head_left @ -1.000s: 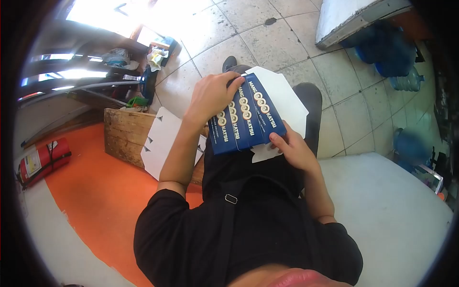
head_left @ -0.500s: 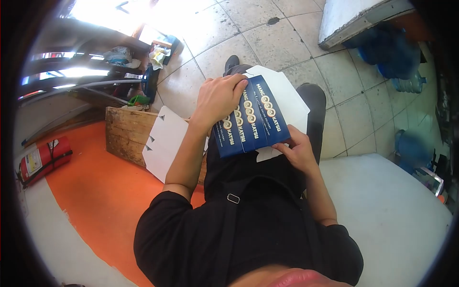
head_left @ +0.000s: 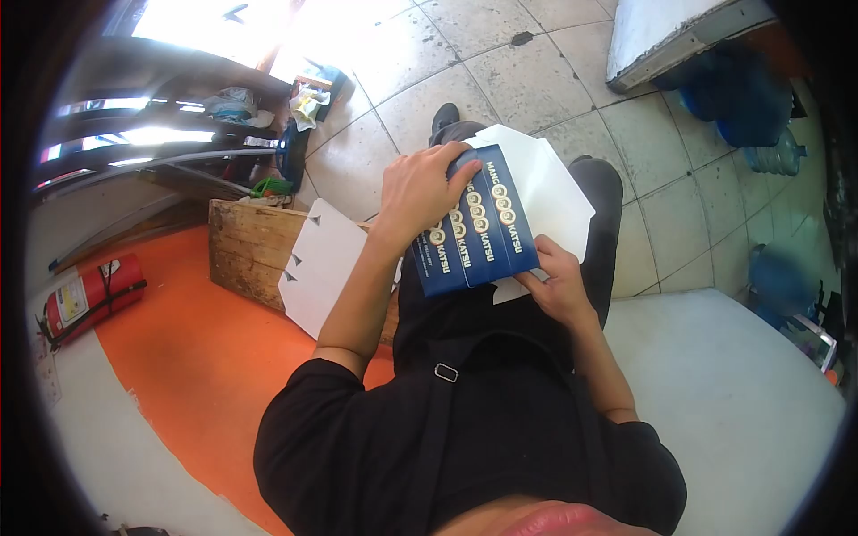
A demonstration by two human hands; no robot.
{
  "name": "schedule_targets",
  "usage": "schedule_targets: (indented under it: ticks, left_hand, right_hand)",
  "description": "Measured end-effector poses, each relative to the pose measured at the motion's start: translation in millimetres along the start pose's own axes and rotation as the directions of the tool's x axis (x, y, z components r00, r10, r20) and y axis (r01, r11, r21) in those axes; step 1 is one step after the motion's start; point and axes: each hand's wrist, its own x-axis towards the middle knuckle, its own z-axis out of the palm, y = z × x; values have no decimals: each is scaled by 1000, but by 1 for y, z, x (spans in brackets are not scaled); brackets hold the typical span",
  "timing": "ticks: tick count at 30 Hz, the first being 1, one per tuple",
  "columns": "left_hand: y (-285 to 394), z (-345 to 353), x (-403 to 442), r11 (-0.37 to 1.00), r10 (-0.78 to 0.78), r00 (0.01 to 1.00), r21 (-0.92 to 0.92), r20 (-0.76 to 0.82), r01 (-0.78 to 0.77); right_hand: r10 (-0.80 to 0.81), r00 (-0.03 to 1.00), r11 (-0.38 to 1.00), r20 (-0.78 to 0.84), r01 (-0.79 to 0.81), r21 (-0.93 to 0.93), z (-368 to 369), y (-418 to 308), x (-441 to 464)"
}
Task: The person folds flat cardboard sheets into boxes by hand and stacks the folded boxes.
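A dark blue folding carton printed with pale "KATSU" lettering lies over my lap, partly folded, with its white inner flap spread out beyond the far right edge. My left hand is wrapped over the carton's far left edge, thumb on the printed face. At the near right corner, my right hand grips the edge with thumb and fingers; the fingertips are partly hidden under the board. A small white tab sticks out below the carton beside my right hand.
Another flat white carton piece with slots leans on a wooden board at left. A red fire extinguisher lies farther left on the orange and white surface. Blue water bottles stand at the far right, near a white block.
The whole view has shifted slightly, so everything sits a little more to the right. Both hands keep their hold on the carton, which is nearly unchanged.
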Motion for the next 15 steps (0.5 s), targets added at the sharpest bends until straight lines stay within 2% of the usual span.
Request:
schedule_targets:
  ticks: [3, 6, 8, 9, 11, 15]
  left_hand:
    - [0, 2, 0, 1000, -7, 1000, -1, -7, 7]
    - [0, 1, 0, 1000, -10, 1000, 1, -9, 10]
    - [-1, 1, 1, 999, -42, 999, -11, 0, 42]
    - [-1, 2, 0, 999, -41, 999, -9, -1, 41]
    - [-2, 4, 1, 999, -34, 999, 2, 2, 34]
    - [-3, 6, 1, 999, -38, 999, 32, -9, 38]
  right_hand:
    - [-18, 999, 1000, 30, 18, 5, -7, 0, -1]
    - [22, 994, 996, 106, -31, 79, -13, 1, 3]
    - [126, 986, 987, 112, -114, -110, -16, -1, 8]
    - [125, 986, 988, 111, -113, -108, -15, 3, 10]
    - [39, 995, 976, 93, -17, -219, -8, 18, 11]
    - [14, 996, 974, 88, 7, -228, -3, 35, 9]
